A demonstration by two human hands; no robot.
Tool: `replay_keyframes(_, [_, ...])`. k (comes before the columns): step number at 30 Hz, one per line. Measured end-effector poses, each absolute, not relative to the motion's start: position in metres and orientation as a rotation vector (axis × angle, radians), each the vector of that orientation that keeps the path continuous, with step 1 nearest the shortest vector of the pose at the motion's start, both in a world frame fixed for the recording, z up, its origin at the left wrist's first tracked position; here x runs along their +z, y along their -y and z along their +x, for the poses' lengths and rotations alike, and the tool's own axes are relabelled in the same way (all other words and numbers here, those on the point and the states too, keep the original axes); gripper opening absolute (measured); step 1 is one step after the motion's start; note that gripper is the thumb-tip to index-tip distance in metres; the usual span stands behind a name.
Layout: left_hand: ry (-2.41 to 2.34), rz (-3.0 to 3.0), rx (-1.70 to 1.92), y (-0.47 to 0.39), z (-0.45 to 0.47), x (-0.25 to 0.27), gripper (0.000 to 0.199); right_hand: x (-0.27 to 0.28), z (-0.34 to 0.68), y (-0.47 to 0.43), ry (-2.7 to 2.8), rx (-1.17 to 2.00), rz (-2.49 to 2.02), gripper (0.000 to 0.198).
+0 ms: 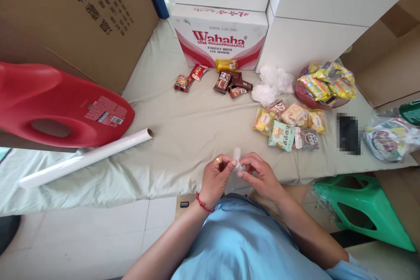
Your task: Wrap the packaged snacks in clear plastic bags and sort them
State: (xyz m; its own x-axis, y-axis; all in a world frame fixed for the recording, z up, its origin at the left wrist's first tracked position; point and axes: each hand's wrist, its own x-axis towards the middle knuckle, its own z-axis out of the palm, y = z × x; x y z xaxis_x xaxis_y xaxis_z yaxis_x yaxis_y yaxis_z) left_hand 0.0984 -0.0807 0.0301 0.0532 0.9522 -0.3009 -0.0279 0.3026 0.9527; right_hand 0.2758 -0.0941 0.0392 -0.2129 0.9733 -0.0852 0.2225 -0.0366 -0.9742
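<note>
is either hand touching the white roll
No, the left hand and right hand are at a small translucent piece, and the roll lies apart by the red jug.

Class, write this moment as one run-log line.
left hand: pinching translucent plastic | right hand: at same plastic | beyond: wrapped snacks on cloth-covered table

"WAHAHA PURIFIED WATER" on carton (220,37), "COCOA" on brown packet (223,82)
</note>
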Motion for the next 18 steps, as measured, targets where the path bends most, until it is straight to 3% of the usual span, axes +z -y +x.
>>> replay_keyframes(7, [-1.145,0.832,0.970,0.080,0.090,0.033,0.044,0.036,0.284,0.092,0.970,1.600,-1.191,0.031])
replay_keyframes(18, [-0.754,0.737,0.956,0.080,0.066,0.041,0.039,0.037,0.292,0.094,0.392,1.792,-0.928,0.033])
